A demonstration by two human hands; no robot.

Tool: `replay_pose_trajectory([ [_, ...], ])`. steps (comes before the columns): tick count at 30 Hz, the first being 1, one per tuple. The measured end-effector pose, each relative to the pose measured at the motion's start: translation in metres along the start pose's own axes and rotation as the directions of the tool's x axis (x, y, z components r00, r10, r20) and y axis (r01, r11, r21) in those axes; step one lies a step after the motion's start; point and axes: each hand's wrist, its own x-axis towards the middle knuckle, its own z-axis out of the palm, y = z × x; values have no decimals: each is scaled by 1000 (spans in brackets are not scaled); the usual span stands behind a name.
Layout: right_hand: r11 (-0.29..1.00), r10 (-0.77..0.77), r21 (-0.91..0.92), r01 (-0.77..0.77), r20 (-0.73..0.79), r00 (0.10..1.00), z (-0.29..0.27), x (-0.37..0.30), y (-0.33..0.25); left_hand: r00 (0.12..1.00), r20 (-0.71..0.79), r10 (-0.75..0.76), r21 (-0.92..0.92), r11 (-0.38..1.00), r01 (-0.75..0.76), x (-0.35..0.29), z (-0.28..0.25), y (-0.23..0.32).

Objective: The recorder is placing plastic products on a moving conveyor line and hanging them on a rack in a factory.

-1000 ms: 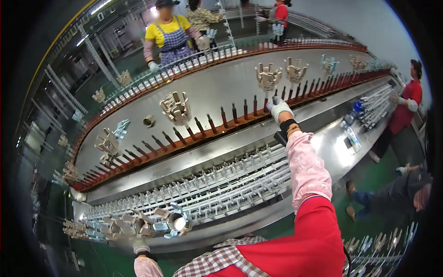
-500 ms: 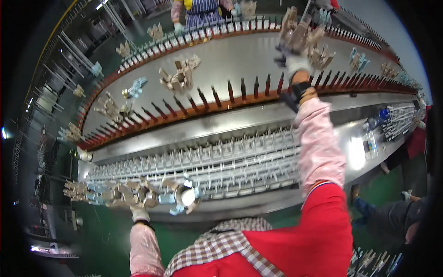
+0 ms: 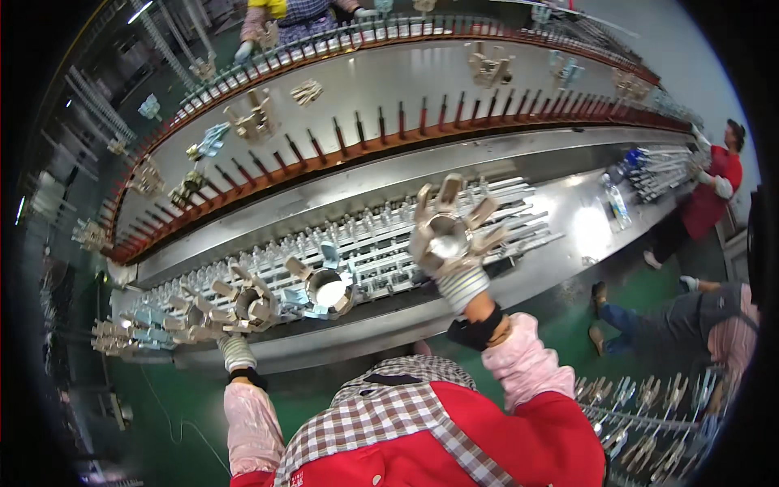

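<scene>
My right hand point(image 3: 462, 286), in a striped glove with a black wrist strap, is closed around the base of a tan pronged cup-shaped part point(image 3: 423, 243). The part is tilted so its hollow end faces up, above the metal rods point(image 3: 519, 219). At the left, my left hand point(image 3: 236, 352), also gloved, presses up against a row of tan and light blue pronged parts point(image 3: 251, 302) along the table's near edge. Most of its fingers are hidden behind that row. The rightmost part point(image 3: 350, 297) in the row shows a white centre.
Beyond the metal table point(image 3: 560, 235), upright dark pegs point(image 3: 402, 120) line an oval track holding scattered pronged parts point(image 3: 251, 118). A bottle point(image 3: 618, 207) lies at right. Co-workers stand at the far side point(image 3: 312, 16) and right point(image 3: 718, 174). A clip-filled rack point(image 3: 649, 406) occupies the lower right.
My right hand has come back from over the far track, bringing the tan pronged part toward me above the rods. My left hand stays at the row. The view has tilted.
</scene>
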Motion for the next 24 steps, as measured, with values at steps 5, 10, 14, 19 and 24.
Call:
replay_pose_trajectory([
  [5, 970, -50, 238, 54, -23, 998, 68, -3, -20, 986, -90, 139, 173, 977, -122, 6, -54, -13],
  [10, 974, 69, 198, -107, 192, 979, 27, -7, -7, 998, 24, 65, 152, 986, -68, -70, 2, 97],
  [14, 836, 177, 519, -179, 53, 983, 59, -5, -22, 984, -21, 179, 422, 894, -154, -29, -42, 42],
  [19, 726, 268, 620, -298, 145, 952, 20, -14, -30, 980, -17, 198, 260, 947, -187, -53, -41, 51],
  [24, 671, 297, 676, -304, 130, 946, 38, -13, -30, 838, -227, 497, 657, 713, -244, -134, -17, 103],
])
